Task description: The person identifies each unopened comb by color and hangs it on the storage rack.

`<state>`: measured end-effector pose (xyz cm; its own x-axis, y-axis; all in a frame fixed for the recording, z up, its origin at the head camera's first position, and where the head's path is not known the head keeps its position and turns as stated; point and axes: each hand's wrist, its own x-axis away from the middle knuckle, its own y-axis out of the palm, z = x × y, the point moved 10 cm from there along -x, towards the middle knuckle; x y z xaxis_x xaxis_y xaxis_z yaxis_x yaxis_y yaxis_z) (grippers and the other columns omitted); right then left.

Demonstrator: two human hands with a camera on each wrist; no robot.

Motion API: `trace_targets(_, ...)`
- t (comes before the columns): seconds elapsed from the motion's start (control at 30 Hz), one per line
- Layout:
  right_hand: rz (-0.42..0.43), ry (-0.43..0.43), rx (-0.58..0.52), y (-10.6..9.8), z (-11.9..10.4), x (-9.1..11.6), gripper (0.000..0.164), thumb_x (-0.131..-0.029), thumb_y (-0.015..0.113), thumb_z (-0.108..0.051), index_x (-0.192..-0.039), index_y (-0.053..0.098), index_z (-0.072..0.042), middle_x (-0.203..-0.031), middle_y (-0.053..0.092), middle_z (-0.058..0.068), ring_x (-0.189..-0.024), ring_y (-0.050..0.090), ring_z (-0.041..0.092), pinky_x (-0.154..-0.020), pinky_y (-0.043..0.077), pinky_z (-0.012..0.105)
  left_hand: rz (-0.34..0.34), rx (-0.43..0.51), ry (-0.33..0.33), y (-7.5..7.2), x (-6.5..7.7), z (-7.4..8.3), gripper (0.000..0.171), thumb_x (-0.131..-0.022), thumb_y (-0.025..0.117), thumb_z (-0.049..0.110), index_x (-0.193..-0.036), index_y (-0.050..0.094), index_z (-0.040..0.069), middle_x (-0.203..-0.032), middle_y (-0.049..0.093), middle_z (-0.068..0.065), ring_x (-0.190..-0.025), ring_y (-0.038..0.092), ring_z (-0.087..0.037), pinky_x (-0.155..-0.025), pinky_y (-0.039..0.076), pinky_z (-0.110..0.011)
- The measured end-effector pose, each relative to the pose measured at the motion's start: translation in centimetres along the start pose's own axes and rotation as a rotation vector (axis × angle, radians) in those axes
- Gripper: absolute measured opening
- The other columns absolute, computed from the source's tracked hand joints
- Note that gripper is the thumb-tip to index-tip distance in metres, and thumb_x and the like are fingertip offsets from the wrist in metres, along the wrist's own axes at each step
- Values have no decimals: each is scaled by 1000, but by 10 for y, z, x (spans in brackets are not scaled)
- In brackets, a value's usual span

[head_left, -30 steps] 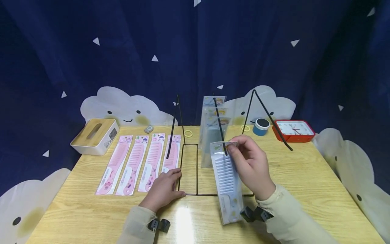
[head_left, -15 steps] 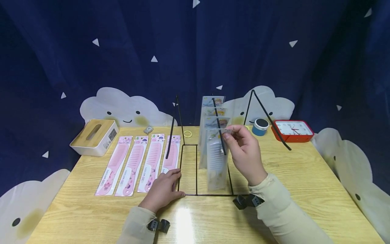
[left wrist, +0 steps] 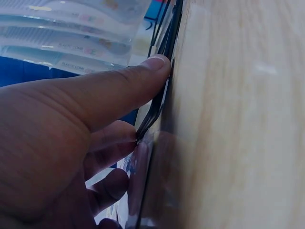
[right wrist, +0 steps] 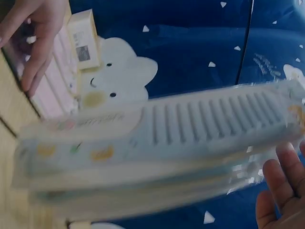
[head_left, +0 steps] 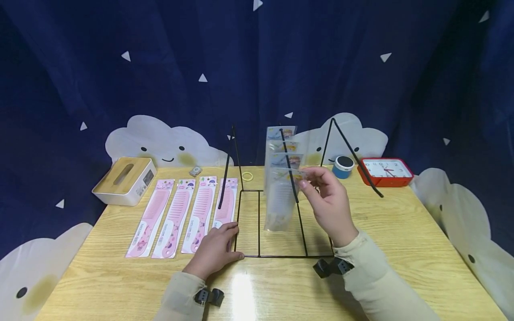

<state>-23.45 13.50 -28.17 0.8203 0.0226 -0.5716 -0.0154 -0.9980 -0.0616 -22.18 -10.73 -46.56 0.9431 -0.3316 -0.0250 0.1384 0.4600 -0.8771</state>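
My left hand (head_left: 216,246) holds the front left corner of a black wire display rack (head_left: 259,223); in the left wrist view its thumb (left wrist: 155,64) lies on the wire, with fingers on the other side. On the rack's middle hook hang several pale packaged combs. My right hand (head_left: 331,203) pinches the top right edge of the front packaged comb (head_left: 279,200), beside the hook. That pack hangs tilted, its lower end back and to the left. The right wrist view shows this comb (right wrist: 205,119) blurred, the other packs below it, and loosely bent fingers (right wrist: 279,183).
Several pink packaged combs (head_left: 201,214) lie in a row at left. Behind them are a tissue box (head_left: 126,180) and a small grey device (head_left: 195,171). A yellow ring (head_left: 247,176), a blue speaker (head_left: 343,167) and a red clock (head_left: 386,172) are at the back.
The right hand has carried the front pack back and up onto the middle hook; its lower end has swung backward, and the hand has shifted slightly right. The left hand stays put.
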Motion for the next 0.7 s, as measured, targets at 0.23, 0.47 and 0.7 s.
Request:
trace_targets(0.23, -33, 81, 177, -30, 37, 28, 34, -94, 65, 3, -128, 59, 1, -128, 63, 12, -116, 56, 18, -94, 42, 28, -6, -11, 3, 1, -1, 1, 75, -78, 85, 37, -139, 58, 2, -150, 49, -9, -116, 54, -33, -98, 45, -49)
trace_targets(0.47, -279, 329, 535, -45, 114, 75, 84, -88, 79, -32, -155, 34, -7, -159, 34, 15, -145, 30, 38, -112, 27, 62, 6, -14, 6, -1, 0, 1, 75, -78, 86, 37, -138, 59, 2, -150, 50, -9, -115, 55, -33, -97, 45, -48)
trace_targets(0.7, -481, 420, 777, -53, 159, 104, 128, -67, 86, -60, -155, 23, 7, -162, 21, 28, -148, 18, 44, -113, 10, 66, 3, -10, 2, 0, 0, 1, 75, -77, 86, 37, -138, 59, 2, -150, 50, -9, -112, 55, -31, -96, 46, -48)
